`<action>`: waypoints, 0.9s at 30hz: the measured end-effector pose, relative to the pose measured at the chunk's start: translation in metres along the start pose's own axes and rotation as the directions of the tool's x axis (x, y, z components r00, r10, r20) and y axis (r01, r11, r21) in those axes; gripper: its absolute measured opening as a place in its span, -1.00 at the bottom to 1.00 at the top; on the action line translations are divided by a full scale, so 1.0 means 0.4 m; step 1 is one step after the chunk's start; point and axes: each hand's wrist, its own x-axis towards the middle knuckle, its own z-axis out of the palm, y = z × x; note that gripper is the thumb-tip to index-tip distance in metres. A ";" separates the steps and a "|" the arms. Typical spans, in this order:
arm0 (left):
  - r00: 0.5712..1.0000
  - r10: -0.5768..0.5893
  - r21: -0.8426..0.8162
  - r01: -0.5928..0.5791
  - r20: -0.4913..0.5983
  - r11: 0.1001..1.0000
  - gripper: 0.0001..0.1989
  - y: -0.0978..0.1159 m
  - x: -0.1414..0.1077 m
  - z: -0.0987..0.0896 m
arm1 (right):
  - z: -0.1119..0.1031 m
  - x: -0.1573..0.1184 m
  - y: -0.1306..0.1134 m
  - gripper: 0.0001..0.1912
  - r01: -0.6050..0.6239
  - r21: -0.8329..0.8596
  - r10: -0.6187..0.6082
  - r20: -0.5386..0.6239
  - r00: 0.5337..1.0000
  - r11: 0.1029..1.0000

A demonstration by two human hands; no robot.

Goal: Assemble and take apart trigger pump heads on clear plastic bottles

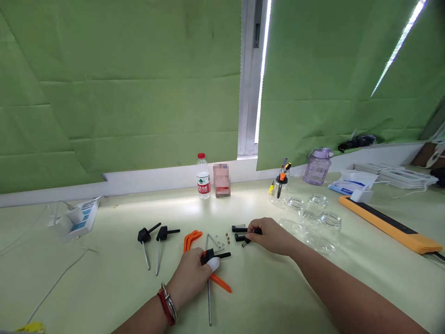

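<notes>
With twelve o'clock pointing away from the person, the left hand (189, 276) is at about seven o'clock from the middle of the work, its fingers and white-covered thumb (213, 263) clamped on a black-headed piece (209, 256). The piece's side bar points to three, and a long metal rod (209, 304) lies toward six. The rod looks stiff and smooth, probably the heavier part, so the chunky head seems the surest hold; a grip far down the rod could let it swivel. An orange strip (221, 283) slants from the hand toward four; it looks light and fairly stiff.

At two o'clock from the left hand, the right hand (273, 235) has its thumb and forefinger pinched together on a small dark part (256, 231), mostly hidden. Just beside its fingertips, toward nine, lie black cylinders (238, 229) with springs (239, 226). The cylinders would likely roll if nudged and are best taken around the barrel; the springs should give when squeezed. Brown beads (227, 238), near them at nine, look light and easily scattered, needing a fingertip pinch.
</notes>
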 end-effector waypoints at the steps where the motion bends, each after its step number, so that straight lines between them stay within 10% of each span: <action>1: 1.000 0.002 -0.004 -0.002 0.000 1.000 -0.71 -0.003 0.002 0.001 | -0.001 0.001 0.005 -0.78 0.000 0.000 0.000 -0.009 1.000 1.000; 17: 1.000 -0.004 -0.004 0.004 0.007 1.000 -0.70 -0.015 0.011 0.002 | -0.010 0.013 0.034 -0.77 -0.053 0.068 0.063 -0.142 0.988 0.996; 27: 1.000 -0.018 0.012 0.017 0.023 1.000 -0.67 -0.008 0.008 0.000 | 0.001 0.002 0.038 -0.80 -0.016 -0.128 0.041 0.194 0.980 0.992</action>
